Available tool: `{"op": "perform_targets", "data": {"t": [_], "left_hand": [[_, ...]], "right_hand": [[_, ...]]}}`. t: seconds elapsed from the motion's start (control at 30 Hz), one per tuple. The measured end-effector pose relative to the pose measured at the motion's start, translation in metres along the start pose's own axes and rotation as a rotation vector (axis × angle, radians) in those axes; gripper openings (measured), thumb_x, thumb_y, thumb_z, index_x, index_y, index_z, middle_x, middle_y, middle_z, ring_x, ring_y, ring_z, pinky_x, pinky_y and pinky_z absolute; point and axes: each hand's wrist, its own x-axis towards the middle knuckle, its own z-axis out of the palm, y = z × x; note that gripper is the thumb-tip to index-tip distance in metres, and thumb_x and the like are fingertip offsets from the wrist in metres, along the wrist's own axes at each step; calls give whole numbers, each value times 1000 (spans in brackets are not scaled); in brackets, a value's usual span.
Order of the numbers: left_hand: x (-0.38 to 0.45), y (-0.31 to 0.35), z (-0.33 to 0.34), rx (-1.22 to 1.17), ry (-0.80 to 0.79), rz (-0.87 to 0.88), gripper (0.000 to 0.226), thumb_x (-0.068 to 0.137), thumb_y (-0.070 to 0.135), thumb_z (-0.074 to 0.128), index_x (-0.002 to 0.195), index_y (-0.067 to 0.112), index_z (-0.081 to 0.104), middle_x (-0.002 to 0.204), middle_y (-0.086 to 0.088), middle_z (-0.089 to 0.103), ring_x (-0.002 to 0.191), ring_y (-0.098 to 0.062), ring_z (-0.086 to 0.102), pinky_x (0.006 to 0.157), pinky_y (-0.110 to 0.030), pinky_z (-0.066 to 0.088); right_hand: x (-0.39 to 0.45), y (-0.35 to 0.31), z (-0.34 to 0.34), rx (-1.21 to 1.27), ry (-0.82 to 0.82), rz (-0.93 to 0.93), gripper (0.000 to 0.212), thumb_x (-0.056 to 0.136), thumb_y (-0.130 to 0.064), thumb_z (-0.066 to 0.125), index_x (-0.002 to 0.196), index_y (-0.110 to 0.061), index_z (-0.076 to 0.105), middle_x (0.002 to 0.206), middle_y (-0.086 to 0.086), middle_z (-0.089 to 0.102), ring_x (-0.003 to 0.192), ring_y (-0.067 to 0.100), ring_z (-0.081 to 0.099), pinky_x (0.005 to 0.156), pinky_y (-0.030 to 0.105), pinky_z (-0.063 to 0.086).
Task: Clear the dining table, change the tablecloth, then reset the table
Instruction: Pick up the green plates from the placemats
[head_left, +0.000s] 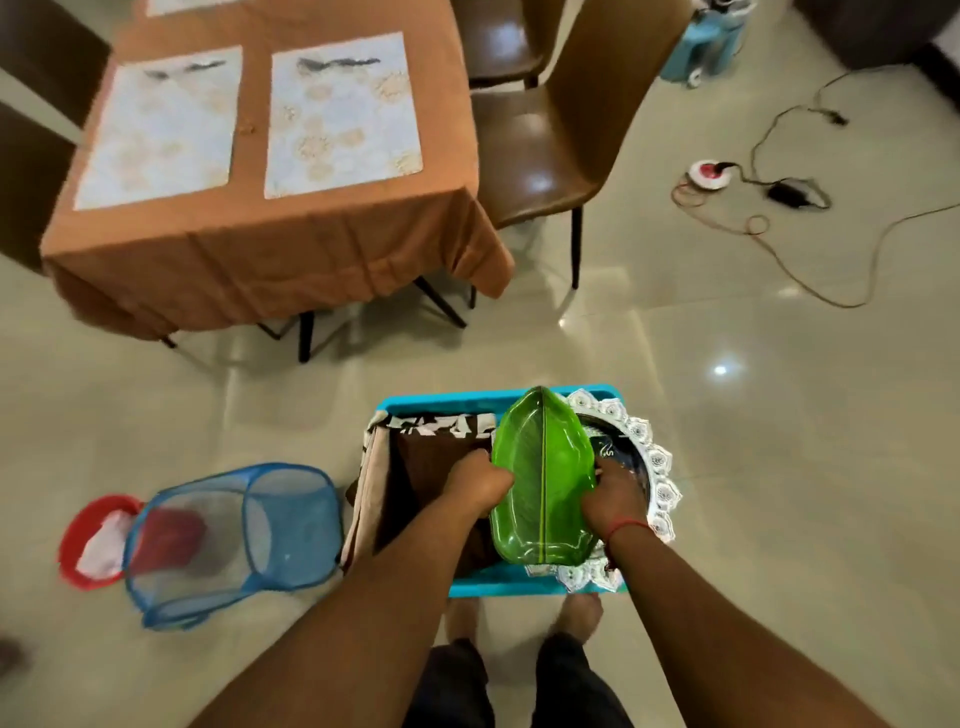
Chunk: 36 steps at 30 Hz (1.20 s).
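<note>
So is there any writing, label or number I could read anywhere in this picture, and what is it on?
No text can be read for certain.
Dark round plate in the turquoise tray: a pale curly mark beside the green leaf-shaped plate, perhaps lettering, too blurred to read.
Placemats on the orange tablecloth: only grey smudges and floral patterns, no words.
Folded patterned cloth: white shapes, no letters.

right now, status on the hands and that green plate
Left hand and right hand both gripping the green leaf plate over the blue tray. Table holds only placemats. Nothing blocking.
</note>
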Motion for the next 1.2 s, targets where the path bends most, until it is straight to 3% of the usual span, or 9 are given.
{"op": "perform_targets", "data": {"t": [0.1, 0.37, 0.43, 0.5, 0.63, 0.83, 0.9, 1.0, 1.2], "left_hand": [[8, -3, 21, -69, 17, -63, 12, 70, 25, 60, 80, 18, 59, 106, -12, 70, 98, -29, 68, 86, -44, 59], [14, -12, 61, -122, 52, -170, 40, 69, 26, 61, 106, 10, 67, 106, -12, 71, 96, -30, 67, 76, -31, 50], [17, -14, 64, -121, 77, -165, 50, 61, 30, 55, 106, 11, 67, 104, -11, 71, 96, -30, 67, 75, -31, 49], [18, -14, 67, -116, 102, -161, 51, 60, 31, 52, 105, 11, 67, 102, -11, 70, 94, -30, 66, 72, -31, 47], [21, -15, 72, -106, 132, -152, 40, 68, 27, 54, 103, 8, 64, 101, -11, 68, 90, -30, 64, 68, -30, 43], [21, -7, 69, -73, 162, -134, 9, 82, 15, 58, 90, 12, 57, 107, -16, 67, 96, -34, 64, 70, -29, 42], [21, -7, 66, -20, 159, -130, 14, 81, 18, 58, 93, 11, 57, 112, -16, 64, 99, -34, 63, 74, -31, 45], [17, -5, 60, 138, 161, -61, 32, 83, 22, 55, 111, 8, 57, 123, -17, 54, 111, -37, 56, 91, -38, 49], [2, 9, 41, 599, 171, 273, 51, 93, 32, 52, 137, 10, 43, 138, -13, 44, 126, -34, 42, 103, -47, 41]], "right_hand": [[22, 10, 0, -48, -79, -15, 41, 81, 1, 59, 120, -11, 65, 116, 17, 68, 108, 35, 62, 83, 30, 45], [44, 39, -1, -50, -190, -51, 63, 77, 8, 53, 133, -19, 61, 113, 11, 70, 104, 30, 64, 83, 24, 43], [47, 41, 0, -52, -194, -54, 61, 76, 7, 56, 132, -17, 61, 111, 11, 70, 102, 29, 65, 80, 21, 41], [51, 44, 2, -58, -200, -42, 57, 73, 2, 56, 128, -14, 63, 109, 13, 70, 100, 32, 65, 82, 27, 47], [68, 64, 16, -118, -219, -25, 67, 60, -20, 47, 126, -16, 60, 109, 15, 66, 100, 37, 64, 90, 46, 54], [62, 48, 11, -365, -249, -23, 56, 84, -15, 59, 137, -4, 47, 127, 24, 54, 118, 42, 53, 103, 45, 43], [61, 47, 11, -409, -239, -33, 57, 85, -16, 58, 139, -2, 43, 132, 24, 50, 122, 43, 50, 103, 44, 40], [56, 44, 11, -486, -200, -82, 61, 86, -15, 57, 143, -1, 36, 138, 23, 43, 126, 45, 44, 104, 44, 38], [45, 23, 3, -562, -126, -213, 72, 91, -33, 57, 150, -7, 27, 148, 18, 38, 133, 38, 39, 108, 44, 36]]}}
